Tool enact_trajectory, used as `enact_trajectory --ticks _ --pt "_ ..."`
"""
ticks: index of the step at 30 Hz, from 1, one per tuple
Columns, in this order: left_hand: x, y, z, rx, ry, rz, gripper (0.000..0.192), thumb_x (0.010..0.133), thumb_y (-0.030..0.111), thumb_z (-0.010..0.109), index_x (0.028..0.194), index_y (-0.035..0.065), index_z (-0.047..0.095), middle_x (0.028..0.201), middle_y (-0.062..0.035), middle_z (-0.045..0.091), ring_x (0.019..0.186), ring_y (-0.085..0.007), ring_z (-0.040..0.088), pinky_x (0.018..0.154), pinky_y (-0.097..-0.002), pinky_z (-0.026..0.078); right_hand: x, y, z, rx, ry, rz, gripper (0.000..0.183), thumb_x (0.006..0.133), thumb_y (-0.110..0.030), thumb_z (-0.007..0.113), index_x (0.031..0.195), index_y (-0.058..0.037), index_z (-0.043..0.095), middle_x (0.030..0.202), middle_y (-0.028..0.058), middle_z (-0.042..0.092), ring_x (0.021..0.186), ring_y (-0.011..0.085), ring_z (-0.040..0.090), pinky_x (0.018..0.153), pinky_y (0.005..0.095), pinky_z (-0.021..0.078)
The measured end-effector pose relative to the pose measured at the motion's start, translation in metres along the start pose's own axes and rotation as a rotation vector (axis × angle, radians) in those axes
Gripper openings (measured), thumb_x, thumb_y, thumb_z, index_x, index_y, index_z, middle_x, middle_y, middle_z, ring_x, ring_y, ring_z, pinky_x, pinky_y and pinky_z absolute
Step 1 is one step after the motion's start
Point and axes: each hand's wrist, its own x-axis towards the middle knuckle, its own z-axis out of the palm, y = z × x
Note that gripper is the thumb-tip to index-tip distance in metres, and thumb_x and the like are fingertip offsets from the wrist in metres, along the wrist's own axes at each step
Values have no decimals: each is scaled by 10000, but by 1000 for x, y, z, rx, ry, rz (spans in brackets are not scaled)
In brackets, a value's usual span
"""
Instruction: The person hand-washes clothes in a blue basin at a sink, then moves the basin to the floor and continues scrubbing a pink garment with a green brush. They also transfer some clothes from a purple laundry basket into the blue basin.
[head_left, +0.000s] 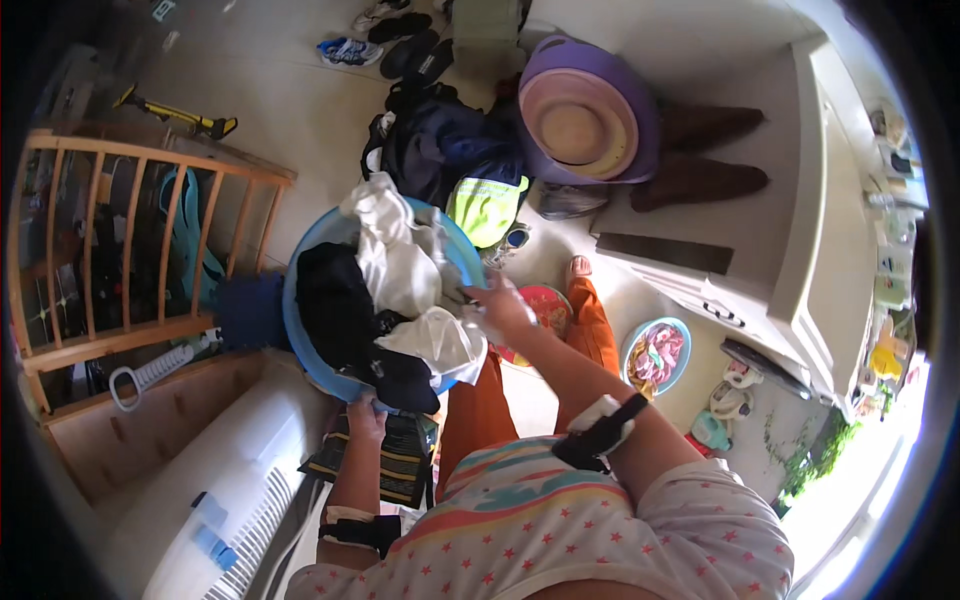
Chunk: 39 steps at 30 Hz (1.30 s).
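Observation:
A round blue plastic basin (463, 251) full of laundry is held in front of me. My left hand (366, 420) grips its near rim from below, fingers partly hidden beneath it. On the right side, my right hand (504, 304) holds the rim. A black garment (334, 300) fills the left part of the basin, and one dark end hangs over the near edge. White satiny cloth (397, 262) is heaped at the far side. Another white garment (442, 345) drapes over the rim between my hands.
Dark clothes (450, 142) and a neon yellow cloth (487, 210) lie on the floor beyond. Stacked purple and pink basins (529, 142) stand farther right. A small blue basin (624, 352) holds cloths. To the left are a wooden rail (157, 154) and a white appliance (217, 450).

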Motion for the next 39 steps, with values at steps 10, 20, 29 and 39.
enact_trajectory --ticks 10,20,29,39 --pt "6 -49 102 -571 409 -97 153 754 110 532 874 95 626 778 -36 623 588 -156 582 459 -262 442 174 34 -13 274 -77 -154 509 794 -450 631 1221 -182 567 1407 237 309 1256 422 360 1039 427 334" --pt "83 -113 92 -561 225 103 416 873 271 528 1220 42 519 1128 -130 608 988 -248 618 784 -331 528 359 29 90 -148 30 280 1259 483 -565 816 1456 -221 96 1496 205 21 1344 430 195 1018 465 366" --pt "89 -107 79 -625 409 57 520 819 343 612 1181 -17 515 1122 -142 596 1010 -286 598 882 -393 495 422 76 112 -76 249 52 652 653 -223 728 1238 -98 469 1149 211 561 1016 397 573 846 431 484" --pt "69 -123 72 158 355 320 470 806 172 621 1229 17 488 1213 -206 536 1106 -375 533 973 -459 418 324 248 -43 486 656 58 560 690 64 643 1216 11 457 1189 152 544 1059 286 542 928 353 431"
